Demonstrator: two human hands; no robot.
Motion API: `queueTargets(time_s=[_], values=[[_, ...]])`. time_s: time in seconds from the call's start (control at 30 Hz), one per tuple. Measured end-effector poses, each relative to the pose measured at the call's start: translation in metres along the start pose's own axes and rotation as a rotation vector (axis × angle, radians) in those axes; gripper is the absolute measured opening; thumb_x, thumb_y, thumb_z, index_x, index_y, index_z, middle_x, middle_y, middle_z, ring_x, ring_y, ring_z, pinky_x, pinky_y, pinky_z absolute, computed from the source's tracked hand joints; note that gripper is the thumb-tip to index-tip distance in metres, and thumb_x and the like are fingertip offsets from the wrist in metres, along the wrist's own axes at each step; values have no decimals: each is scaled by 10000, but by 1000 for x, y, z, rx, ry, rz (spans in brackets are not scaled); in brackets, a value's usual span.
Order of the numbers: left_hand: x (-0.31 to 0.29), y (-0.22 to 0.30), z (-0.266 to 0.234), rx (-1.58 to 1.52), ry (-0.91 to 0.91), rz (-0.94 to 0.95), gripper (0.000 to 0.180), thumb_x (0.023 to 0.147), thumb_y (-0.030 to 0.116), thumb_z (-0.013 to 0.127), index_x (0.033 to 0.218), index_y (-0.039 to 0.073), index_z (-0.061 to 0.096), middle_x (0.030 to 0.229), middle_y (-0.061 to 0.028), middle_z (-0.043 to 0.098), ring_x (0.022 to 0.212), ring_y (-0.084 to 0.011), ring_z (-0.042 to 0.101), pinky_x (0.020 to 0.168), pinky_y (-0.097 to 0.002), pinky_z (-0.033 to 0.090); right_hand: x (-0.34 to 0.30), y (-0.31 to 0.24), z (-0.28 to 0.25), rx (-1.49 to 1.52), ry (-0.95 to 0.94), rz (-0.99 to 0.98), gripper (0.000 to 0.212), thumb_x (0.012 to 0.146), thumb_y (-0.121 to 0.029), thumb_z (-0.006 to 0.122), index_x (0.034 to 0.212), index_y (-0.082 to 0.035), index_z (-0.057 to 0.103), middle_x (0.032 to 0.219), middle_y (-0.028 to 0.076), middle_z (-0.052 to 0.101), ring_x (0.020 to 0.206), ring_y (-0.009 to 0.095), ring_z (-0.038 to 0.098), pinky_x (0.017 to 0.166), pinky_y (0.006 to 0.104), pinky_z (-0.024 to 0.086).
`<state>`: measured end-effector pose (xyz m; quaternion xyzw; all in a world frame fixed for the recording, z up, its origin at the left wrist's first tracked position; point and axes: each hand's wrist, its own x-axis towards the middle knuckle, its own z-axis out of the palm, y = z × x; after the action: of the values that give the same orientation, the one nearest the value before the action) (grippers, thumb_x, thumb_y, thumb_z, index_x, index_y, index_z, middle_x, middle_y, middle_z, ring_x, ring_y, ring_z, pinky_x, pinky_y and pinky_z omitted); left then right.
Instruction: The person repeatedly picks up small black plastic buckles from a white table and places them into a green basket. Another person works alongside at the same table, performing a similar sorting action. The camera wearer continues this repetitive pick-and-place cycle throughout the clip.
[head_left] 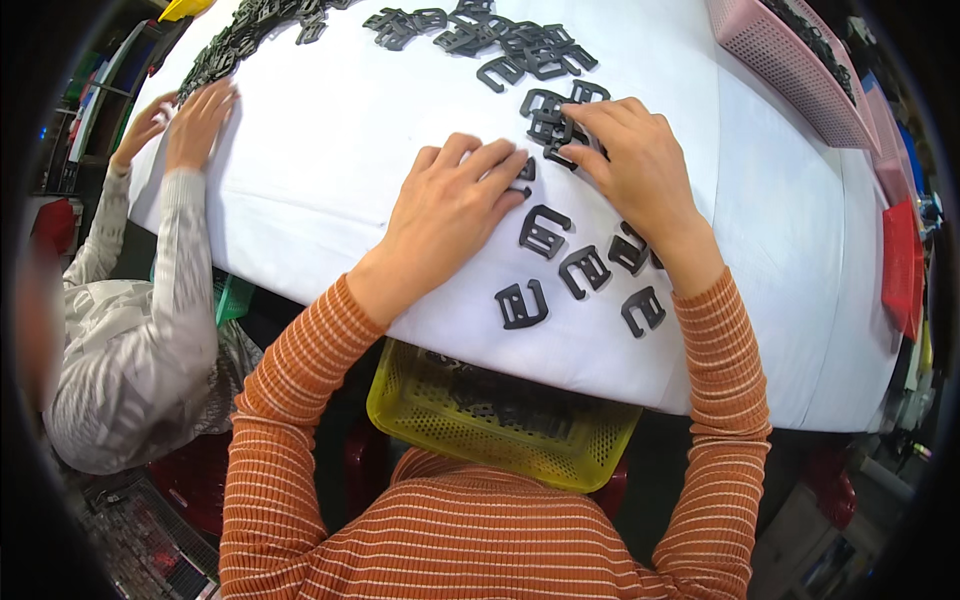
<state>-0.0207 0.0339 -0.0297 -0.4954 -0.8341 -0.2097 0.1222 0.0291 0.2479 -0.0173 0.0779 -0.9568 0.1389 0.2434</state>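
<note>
My left hand [450,215] rests low on the white table with its fingers curled over a black plastic buckle [526,176], which shows partly past the fingertips. At a small cluster of black buckles [548,118], my right hand [635,160] has thumb and forefinger apart, the fingertips touching or just over the pieces. Whether it grips one of them I cannot make out. Several single buckles lie spread between my wrists, among them one near the table edge [522,305] and one beside my right sleeve [643,312].
More buckles are heaped at the far side [520,42] and far left [240,45]. A yellow-green basket [500,440] with dark pieces sits below the table edge at my lap. A pink basket [790,75] stands far right. On the left, a co-worker's hands [195,130] reach the left heap.
</note>
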Motion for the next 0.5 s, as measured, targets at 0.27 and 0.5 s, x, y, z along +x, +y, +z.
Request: queueTargets(time_s=[0.27, 0.5], values=[[30, -35, 3, -22, 161, 81, 297, 845, 171, 687, 1128, 80, 691, 1123, -43, 667, 1000, -221, 583, 846, -356, 472, -4, -12, -7, -13, 73, 18, 57, 819, -150, 708, 847, -103, 691, 860, 7, 666, 814, 191, 611, 776, 346, 428], [68, -45, 23, 141, -24, 176, 308, 864, 158, 664, 1163, 82, 676, 1146, -48, 661, 1037, -220, 570, 869, -373, 474, -10, 1, -26, 74, -109, 176, 155, 810, -116, 712, 953, -58, 707, 977, 41, 651, 908, 243, 600, 774, 364, 470]])
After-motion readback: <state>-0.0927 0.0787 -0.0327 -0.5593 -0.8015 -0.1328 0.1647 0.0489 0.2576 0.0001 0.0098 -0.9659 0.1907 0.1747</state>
